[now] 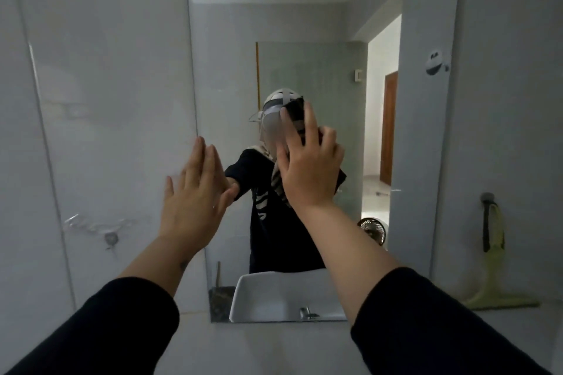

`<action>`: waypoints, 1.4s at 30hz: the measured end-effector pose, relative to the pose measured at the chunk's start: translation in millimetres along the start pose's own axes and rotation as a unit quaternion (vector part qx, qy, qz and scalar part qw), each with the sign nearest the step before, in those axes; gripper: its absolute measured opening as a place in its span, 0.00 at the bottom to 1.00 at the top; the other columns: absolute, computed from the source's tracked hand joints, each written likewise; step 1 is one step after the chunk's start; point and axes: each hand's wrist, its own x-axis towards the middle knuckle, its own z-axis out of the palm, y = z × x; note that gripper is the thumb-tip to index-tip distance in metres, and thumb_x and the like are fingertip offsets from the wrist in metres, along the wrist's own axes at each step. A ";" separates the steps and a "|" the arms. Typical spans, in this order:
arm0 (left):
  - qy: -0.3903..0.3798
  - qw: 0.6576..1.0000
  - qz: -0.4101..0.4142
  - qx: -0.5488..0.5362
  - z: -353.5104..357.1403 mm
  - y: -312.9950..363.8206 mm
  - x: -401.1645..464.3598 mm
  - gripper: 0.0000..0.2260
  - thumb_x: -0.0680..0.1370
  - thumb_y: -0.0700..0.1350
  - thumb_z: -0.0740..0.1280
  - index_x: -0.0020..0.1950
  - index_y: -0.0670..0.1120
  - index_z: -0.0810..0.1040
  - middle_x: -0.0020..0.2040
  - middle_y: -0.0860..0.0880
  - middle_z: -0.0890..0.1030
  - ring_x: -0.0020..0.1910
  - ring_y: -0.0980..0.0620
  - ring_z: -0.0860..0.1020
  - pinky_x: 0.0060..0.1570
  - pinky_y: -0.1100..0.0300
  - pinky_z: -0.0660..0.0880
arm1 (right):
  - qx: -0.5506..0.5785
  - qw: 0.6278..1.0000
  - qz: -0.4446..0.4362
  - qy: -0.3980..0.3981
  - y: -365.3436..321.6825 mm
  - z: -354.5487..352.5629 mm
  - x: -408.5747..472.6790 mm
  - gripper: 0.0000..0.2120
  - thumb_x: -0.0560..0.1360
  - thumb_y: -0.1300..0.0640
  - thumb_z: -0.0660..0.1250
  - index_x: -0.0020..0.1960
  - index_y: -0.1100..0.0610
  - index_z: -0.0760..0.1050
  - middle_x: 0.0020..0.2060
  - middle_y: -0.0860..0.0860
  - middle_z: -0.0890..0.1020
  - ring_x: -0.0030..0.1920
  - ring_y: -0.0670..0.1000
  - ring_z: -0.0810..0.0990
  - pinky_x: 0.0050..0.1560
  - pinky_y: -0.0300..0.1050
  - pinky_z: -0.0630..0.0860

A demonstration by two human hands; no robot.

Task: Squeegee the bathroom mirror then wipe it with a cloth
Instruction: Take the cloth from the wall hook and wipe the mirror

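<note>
- Two arms in black sleeves reach up from the bottom of the view toward the wall.
- The left hand (195, 192) is flat and open. Its fingers are held straight and close together, and it holds nothing. It rests at the left edge of the mirror (426, 137), partly on the white tile wall (100, 85). It looks like it is there to steady the person.
- The right hand (307, 161) is spread wide against the glass near the middle of the mirror. It presses a dark cloth (295, 109) flat on the glass. A bit of the cloth peeks out above the fingertips.
- So the wiping part looks like it is going on now. That is my guess from where the cloth is.
- The squeegee (495, 268) is not in a hand. It is yellow-green and stands against the wall to the right of the mirror, well away from both hands. A hook (487, 197) is on the wall just above it.
- That makes me think the squeegee part is done.
- The glass looks mostly clear. I cannot tell if streaks or wet spots are left.
- The top and the right side of the mirror are far from the cloth. They may need wiping too.
- Below the mirror is a white sink, which shows only as a reflection in the glass.
</note>
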 end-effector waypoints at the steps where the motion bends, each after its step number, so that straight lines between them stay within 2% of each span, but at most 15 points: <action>1: 0.000 1.000 0.005 0.001 -2.3 -1.5 -0.9 0.34 0.79 0.58 0.53 0.77 0.49 0.37 0.76 0.53 0.32 0.77 0.45 0.52 0.73 0.39 0.54 | 0.001 1.000 -0.020 -0.008 -12.7 2.3 0.1 0.22 0.78 0.47 0.58 0.72 0.46 0.66 0.72 0.54 0.68 0.54 0.58 0.74 0.48 0.54 0.73; 6: 0.011 1.000 -0.002 -0.006 -9.7 -12.9 -11.8 0.29 0.81 0.56 0.50 0.78 0.51 0.41 0.79 0.53 0.43 0.77 0.50 0.51 0.74 0.42 0.52 | 0.016 0.994 -0.098 -0.045 -68.5 14.6 -6.3 0.23 0.79 0.47 0.53 0.73 0.47 0.63 0.73 0.55 0.66 0.57 0.60 0.74 0.51 0.57 0.72; 10: -0.015 0.999 -0.033 0.007 -3.0 -27.7 -30.1 0.29 0.81 0.55 0.50 0.77 0.49 0.40 0.79 0.52 0.44 0.77 0.53 0.46 0.75 0.44 0.50 | 0.027 0.984 -0.165 -0.060 -92.4 25.1 -17.4 0.22 0.79 0.50 0.60 0.72 0.47 0.64 0.73 0.56 0.65 0.57 0.65 0.73 0.50 0.60 0.71; 13: -0.023 0.998 -0.059 0.008 1.1 -33.1 -40.6 0.31 0.81 0.54 0.53 0.78 0.48 0.40 0.79 0.51 0.45 0.78 0.52 0.46 0.75 0.44 0.51 | 0.025 0.973 -0.221 -0.061 -93.5 28.8 -38.2 0.24 0.77 0.52 0.65 0.72 0.47 0.65 0.73 0.55 0.66 0.57 0.62 0.72 0.50 0.58 0.70; 17: -0.038 0.996 -0.078 0.003 6.1 -29.0 -49.5 0.32 0.81 0.53 0.55 0.77 0.47 0.40 0.79 0.50 0.44 0.78 0.51 0.47 0.74 0.43 0.52 | 0.003 0.963 -0.259 -0.067 -72.1 29.0 -68.7 0.27 0.75 0.51 0.65 0.72 0.46 0.64 0.72 0.53 0.67 0.56 0.59 0.72 0.51 0.56 0.67; 20: -0.036 0.996 -0.074 -0.026 10.7 -18.6 -52.7 0.32 0.80 0.53 0.56 0.78 0.47 0.41 0.79 0.50 0.44 0.77 0.48 0.50 0.73 0.42 0.54 | -0.005 0.967 -0.248 -0.060 -49.4 25.4 -80.3 0.26 0.76 0.49 0.66 0.72 0.44 0.64 0.71 0.52 0.68 0.55 0.58 0.72 0.48 0.54 0.69; 28: -0.038 0.996 -0.083 0.007 30.0 16.5 -61.7 0.38 0.79 0.55 0.59 0.76 0.51 0.33 0.78 0.48 0.37 0.78 0.47 0.48 0.73 0.39 0.52 | -0.052 0.975 -0.207 -0.063 10.6 5.2 -84.7 0.20 0.80 0.45 0.56 0.72 0.44 0.65 0.72 0.52 0.69 0.54 0.58 0.74 0.45 0.53 0.70; 34: -0.030 0.994 -0.108 -0.010 42.6 23.1 -58.8 0.42 0.78 0.47 0.65 0.76 0.50 0.33 0.78 0.46 0.36 0.76 0.42 0.55 0.71 0.39 0.59 | -0.052 0.986 -0.145 -0.067 68.4 -10.5 -90.8 0.21 0.80 0.46 0.57 0.72 0.44 0.65 0.72 0.53 0.69 0.54 0.58 0.75 0.46 0.53 0.71; 38: -0.022 0.993 -0.109 -0.048 45.4 23.4 -59.2 0.43 0.77 0.39 0.66 0.76 0.50 0.35 0.78 0.47 0.36 0.76 0.41 0.54 0.59 0.42 0.73 | -0.039 0.995 -0.082 -0.052 111.9 -19.2 -94.6 0.21 0.79 0.48 0.60 0.72 0.45 0.66 0.72 0.52 0.68 0.54 0.57 0.71 0.49 0.51 0.69; 42: -0.018 0.991 -0.121 -0.055 46.6 24.3 -59.0 0.42 0.77 0.37 0.65 0.76 0.51 0.36 0.78 0.50 0.36 0.76 0.43 0.54 0.49 0.44 0.75 | -0.024 1.000 0.014 -0.009 153.0 -28.2 -99.4 0.20 0.79 0.49 0.60 0.70 0.48 0.69 0.71 0.54 0.69 0.52 0.57 0.70 0.48 0.53 0.72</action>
